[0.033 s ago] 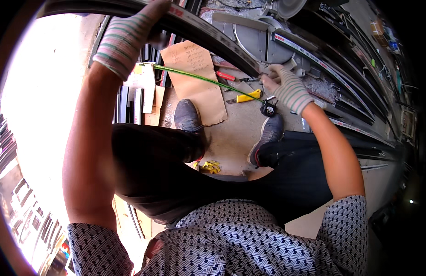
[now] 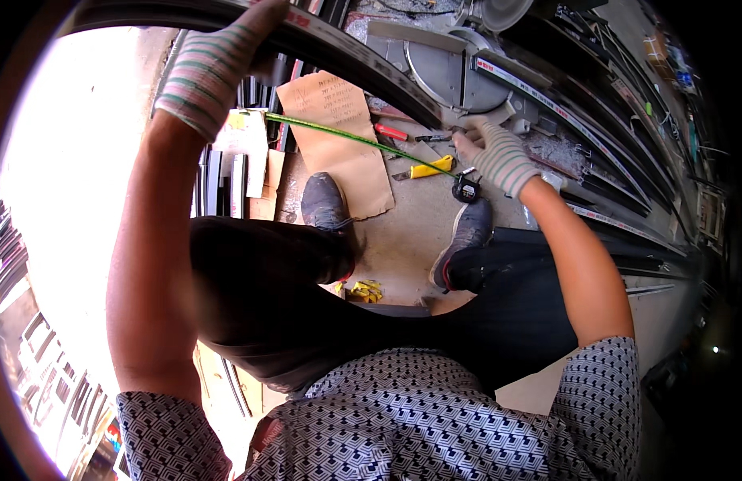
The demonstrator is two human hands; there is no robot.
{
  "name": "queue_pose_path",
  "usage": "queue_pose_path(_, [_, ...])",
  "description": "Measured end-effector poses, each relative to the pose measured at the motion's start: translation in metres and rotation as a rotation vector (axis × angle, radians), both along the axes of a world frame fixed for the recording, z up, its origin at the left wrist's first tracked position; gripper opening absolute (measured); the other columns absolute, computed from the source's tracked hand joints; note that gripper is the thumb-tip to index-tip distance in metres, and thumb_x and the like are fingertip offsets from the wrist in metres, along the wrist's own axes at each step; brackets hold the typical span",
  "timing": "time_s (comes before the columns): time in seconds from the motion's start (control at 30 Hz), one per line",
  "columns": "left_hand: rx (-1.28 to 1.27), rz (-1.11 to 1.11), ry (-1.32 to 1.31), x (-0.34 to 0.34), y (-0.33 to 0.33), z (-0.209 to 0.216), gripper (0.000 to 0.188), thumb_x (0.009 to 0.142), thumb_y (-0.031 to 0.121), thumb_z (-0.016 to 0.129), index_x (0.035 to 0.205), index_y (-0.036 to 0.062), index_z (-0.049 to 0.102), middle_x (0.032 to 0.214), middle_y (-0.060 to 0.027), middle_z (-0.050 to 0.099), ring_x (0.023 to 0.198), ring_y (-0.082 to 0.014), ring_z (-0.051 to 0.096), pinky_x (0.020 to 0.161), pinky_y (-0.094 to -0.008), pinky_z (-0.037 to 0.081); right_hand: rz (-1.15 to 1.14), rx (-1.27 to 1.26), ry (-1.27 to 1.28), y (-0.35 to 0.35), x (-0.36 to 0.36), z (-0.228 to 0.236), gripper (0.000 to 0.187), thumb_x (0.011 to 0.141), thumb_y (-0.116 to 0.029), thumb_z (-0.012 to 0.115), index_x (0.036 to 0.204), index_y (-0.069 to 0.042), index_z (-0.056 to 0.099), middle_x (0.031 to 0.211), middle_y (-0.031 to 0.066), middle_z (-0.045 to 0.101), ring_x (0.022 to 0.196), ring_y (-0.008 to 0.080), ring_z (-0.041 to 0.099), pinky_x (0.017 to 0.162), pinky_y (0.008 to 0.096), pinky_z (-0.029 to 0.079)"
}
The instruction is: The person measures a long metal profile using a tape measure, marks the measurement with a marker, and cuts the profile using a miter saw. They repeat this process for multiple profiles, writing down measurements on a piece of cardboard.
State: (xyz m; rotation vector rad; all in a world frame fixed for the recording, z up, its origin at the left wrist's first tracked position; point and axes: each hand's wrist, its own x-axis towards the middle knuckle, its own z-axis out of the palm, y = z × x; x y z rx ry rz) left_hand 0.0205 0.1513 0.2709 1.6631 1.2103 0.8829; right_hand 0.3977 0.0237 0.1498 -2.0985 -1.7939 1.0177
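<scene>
A long dark metal profile bar [image 2: 363, 68] runs across the top of the view, slanting down to the right. My left hand [image 2: 214, 68], in a striped knit glove, is wrapped round its left part; the far fingers are hidden. Beside the bar's right end, my gloved right hand [image 2: 498, 154] has its fingers bent together; whatever they pinch is too small to make out. Below the bar, an extended green tape measure blade [image 2: 331, 131] leads to its black case [image 2: 466, 189] near my right shoe. A yellow utility knife [image 2: 432, 167] lies beside the case.
Brown cardboard [image 2: 339, 144] with handwriting lies by my left shoe [image 2: 323, 200]. A red-handled tool [image 2: 391, 132] is on the floor. Ahead stands a cutting machine with a round grey table [image 2: 447, 68]. More long profiles [image 2: 579, 120] lie at the right.
The bar's right end has shifted slightly left and up. Both my hands have moved a little left; the left still grips the bar. The floor items show only a slight shift of the view.
</scene>
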Motion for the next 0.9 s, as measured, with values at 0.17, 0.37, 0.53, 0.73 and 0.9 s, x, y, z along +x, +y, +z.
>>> queue_pose_path(0.17, [-0.244, 0.248, -0.107, -0.009, 0.015, -0.001, 0.046, 0.084, 0.046, 0.083, 0.103, 0.0042, 0.075, 0.083, -0.0038, 0.071, 0.077, -0.0115, 0.066, 0.078, -0.0277, 0.054, -0.013, -0.133, 0.006, -0.009, 0.005, -0.106, 0.035, 0.094, -0.036, 0.068, 0.106, -0.003, 0.072, 0.091, 0.0160, 0.074, 0.088, 0.0274, 0.072, 0.084, 0.0399, 0.056])
queue_pose_path(0.37, [-0.186, 0.355, -0.086, -0.024, 0.013, -0.003, 0.044, 0.086, 0.044, 0.082, 0.108, 0.0066, 0.075, 0.091, -0.0030, 0.072, 0.081, -0.0110, 0.065, 0.082, -0.0271, 0.053, -0.356, -0.083, -0.010, -0.019, -0.036, -0.189, 0.032, 0.093, -0.034, 0.068, 0.105, -0.004, 0.071, 0.095, 0.0183, 0.074, 0.090, 0.0324, 0.071, 0.086, 0.0430, 0.055])
queue_pose_path(0.53, [-0.220, 0.332, -0.182, -0.036, 0.020, -0.009, 0.037, 0.094, 0.038, 0.075, 0.117, 0.0089, 0.074, 0.102, -0.0036, 0.073, 0.093, -0.0118, 0.067, 0.092, -0.0284, 0.052, -0.403, 0.135, -0.217, -0.018, -0.048, -0.219, 0.030, 0.095, -0.031, 0.065, 0.109, -0.005, 0.070, 0.098, 0.0199, 0.072, 0.095, 0.0368, 0.067, 0.089, 0.0472, 0.053])
queue_pose_path(0.73, [-0.146, 0.064, -0.128, -0.061, 0.032, -0.020, 0.033, 0.106, 0.022, 0.058, 0.137, 0.0163, 0.066, 0.124, -0.0016, 0.069, 0.110, -0.0126, 0.066, 0.099, -0.0286, 0.050, -0.379, -0.075, -0.250, -0.012, -0.051, -0.217, 0.036, 0.094, -0.037, 0.059, 0.112, -0.007, 0.065, 0.111, 0.0262, 0.066, 0.110, 0.0440, 0.063, 0.096, 0.0517, 0.050])
queue_pose_path(0.9, [0.136, -0.092, 0.107, -0.059, 0.029, -0.026, 0.040, 0.110, 0.013, 0.046, 0.147, 0.0187, 0.058, 0.135, -0.0007, 0.065, 0.113, -0.0115, 0.062, 0.100, -0.0274, 0.049, -0.531, 0.074, -0.320, -0.031, -0.026, -0.223, 0.029, 0.092, -0.033, 0.060, 0.104, -0.008, 0.068, 0.106, 0.0245, 0.068, 0.099, 0.0423, 0.066, 0.089, 0.0523, 0.052])
